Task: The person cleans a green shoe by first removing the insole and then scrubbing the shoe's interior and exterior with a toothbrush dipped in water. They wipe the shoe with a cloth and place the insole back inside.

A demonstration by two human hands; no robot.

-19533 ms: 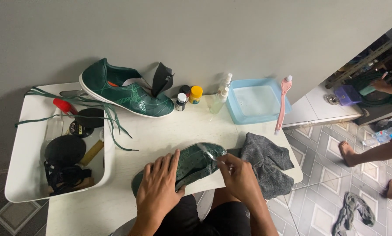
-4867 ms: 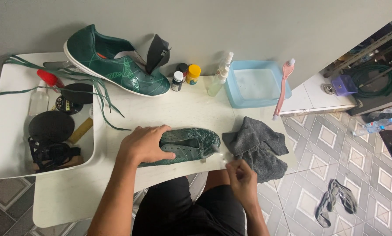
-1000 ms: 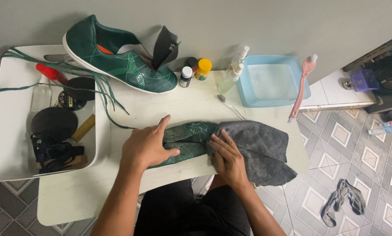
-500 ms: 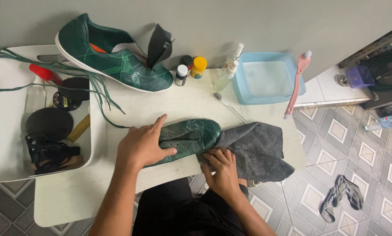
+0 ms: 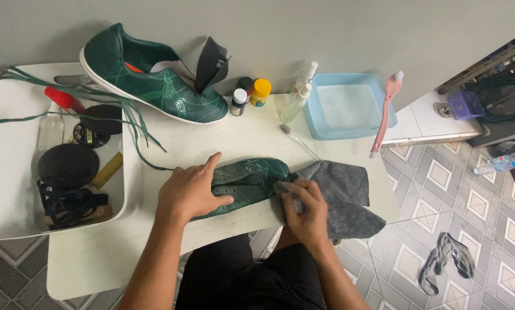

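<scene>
Matt grey cloth point(image 5: 343, 195), glossy green insole point(image 5: 249, 181)

Bare tabletop point(image 5: 251, 135) open beyond my insole point(image 5: 246, 183). Past that strip: green shoe point(image 5: 154, 77), small bottles point(image 5: 250, 95), spray bottle point(image 5: 298, 95). Laces point(image 5: 137, 123) trail left of it.

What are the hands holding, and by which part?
The left hand presses flat on the green insole's heel end. The right hand grips the grey cloth at its bunched edge against the insole's tip.
</scene>
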